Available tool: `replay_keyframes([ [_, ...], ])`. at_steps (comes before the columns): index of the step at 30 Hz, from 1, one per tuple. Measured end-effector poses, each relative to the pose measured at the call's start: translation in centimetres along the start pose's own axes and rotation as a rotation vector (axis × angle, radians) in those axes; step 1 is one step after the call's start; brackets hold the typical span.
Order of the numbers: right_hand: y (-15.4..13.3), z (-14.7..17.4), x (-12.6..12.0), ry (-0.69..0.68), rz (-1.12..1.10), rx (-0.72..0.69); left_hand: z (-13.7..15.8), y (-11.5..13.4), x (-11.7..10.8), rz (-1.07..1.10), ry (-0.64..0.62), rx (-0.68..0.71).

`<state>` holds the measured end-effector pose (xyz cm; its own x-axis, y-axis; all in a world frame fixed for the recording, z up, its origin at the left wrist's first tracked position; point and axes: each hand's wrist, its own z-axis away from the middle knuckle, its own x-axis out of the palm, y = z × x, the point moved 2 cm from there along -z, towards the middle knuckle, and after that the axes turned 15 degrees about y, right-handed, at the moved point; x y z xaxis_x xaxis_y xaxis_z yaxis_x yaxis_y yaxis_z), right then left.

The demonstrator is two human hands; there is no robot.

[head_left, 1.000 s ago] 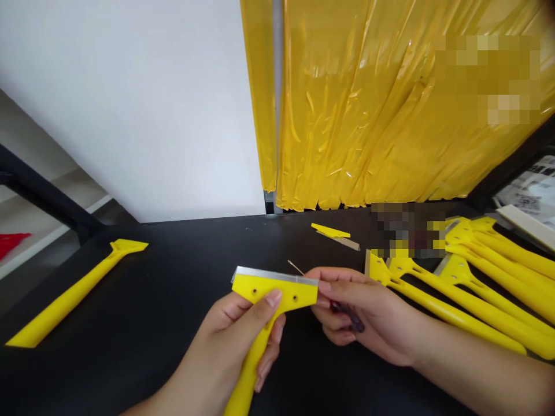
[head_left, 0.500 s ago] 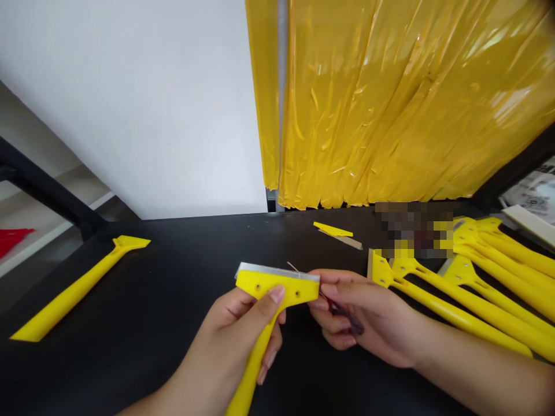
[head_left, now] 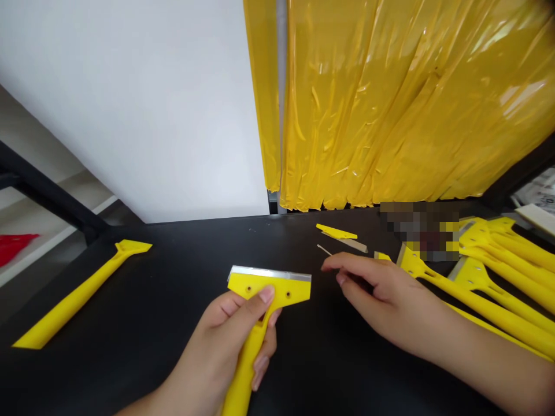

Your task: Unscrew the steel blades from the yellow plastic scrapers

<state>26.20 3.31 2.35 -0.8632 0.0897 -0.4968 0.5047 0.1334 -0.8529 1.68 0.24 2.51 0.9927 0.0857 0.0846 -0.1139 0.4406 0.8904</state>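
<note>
My left hand (head_left: 236,335) is closed round a yellow scraper (head_left: 277,292), the thumb pressed flat on its head. A silver blade (head_left: 273,273) runs along the head's top edge, and two small holes show in the yellow face. To the right, apart from the scraper, my right hand (head_left: 373,289) is closed with the thumb near the bent index finger. The thin metal shaft of a small screwdriver (head_left: 324,250) sticks out past its fingertips; the handle is hidden by the hand. Just beyond lie a loose yellow clamp plate (head_left: 337,231) and a flat greyish strip (head_left: 350,243).
A yellow scraper handle (head_left: 82,294) lies at the left of the black table (head_left: 173,277). Several scrapers (head_left: 485,294) are heaped at the right, beside a blurred-out patch. A white panel (head_left: 151,104) and yellow plastic film (head_left: 368,104) rise behind the table.
My right hand has moved away from the scraper's right end, to the right and slightly up, carrying the screwdriver. The held scraper has shifted slightly left.
</note>
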Motion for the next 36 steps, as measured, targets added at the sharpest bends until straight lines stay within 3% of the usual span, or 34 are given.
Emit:
replay_keyframes([
  [5, 0.7, -0.8, -0.5, 0.064, 0.169, -0.114, -0.5, 0.0, -0.4, -0.009, 0.02, -0.02],
  [16, 1.0, -1.7, -2.2, 0.054, 0.29, -0.177, -1.6, 0.0, -0.7, 0.015, 0.009, -0.081],
  [19, 0.8, -2.0, -2.8, 0.112, 0.222, -0.117, -1.9, -0.1, -0.8, 0.027, 0.02, -0.084],
  [24, 0.2, -2.0, -3.0, 0.127, -0.084, 0.031, -1.8, 0.1, -0.6, 0.028, 0.002, -0.087],
  [36, -0.1, -1.9, -0.9, -0.018, -0.172, 0.108, -1.5, 0.1, -0.8, 0.027, 0.004, -0.078],
])
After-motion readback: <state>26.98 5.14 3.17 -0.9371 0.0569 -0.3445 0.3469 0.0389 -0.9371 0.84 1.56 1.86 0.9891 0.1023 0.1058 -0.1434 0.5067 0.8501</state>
